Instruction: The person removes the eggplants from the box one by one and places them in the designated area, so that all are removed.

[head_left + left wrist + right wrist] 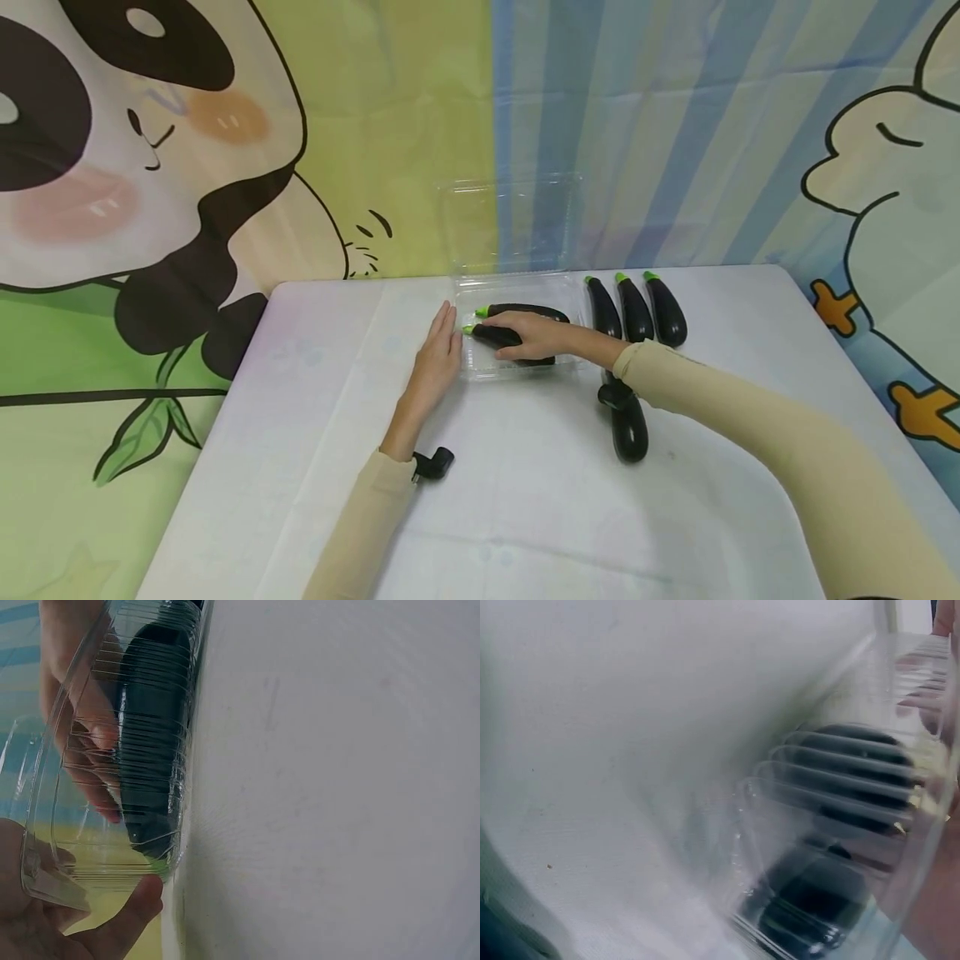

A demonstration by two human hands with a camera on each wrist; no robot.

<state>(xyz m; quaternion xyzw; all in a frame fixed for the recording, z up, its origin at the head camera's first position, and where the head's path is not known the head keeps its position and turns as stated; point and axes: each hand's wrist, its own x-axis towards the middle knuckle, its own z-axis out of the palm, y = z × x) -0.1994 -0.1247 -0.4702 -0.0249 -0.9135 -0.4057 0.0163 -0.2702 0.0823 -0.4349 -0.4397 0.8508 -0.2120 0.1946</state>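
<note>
A clear plastic clamshell box (480, 373) lies on the table, its transparent lid (510, 225) raised behind it. Inside, an eggplant (491, 335) with a green stem end lies toward the near side, and my right hand (534, 332) holds it from above, covering its middle. Another eggplant (536, 310) lies behind it, stem also to the left. My left hand (435, 362) rests along the box's left side with its fingers straight. In the left wrist view, the left thumb (139, 904) touches the box's corner, beside the near eggplant (156, 727) seen through the ribbed wall.
Right of the box, three eggplants (664, 310) stand in a row, stems away from me. One more eggplant (630, 433) lies nearer, partly hidden by the right wrist camera (615, 394). A printed cloth backdrop (420, 125) hangs behind the white table (525, 500).
</note>
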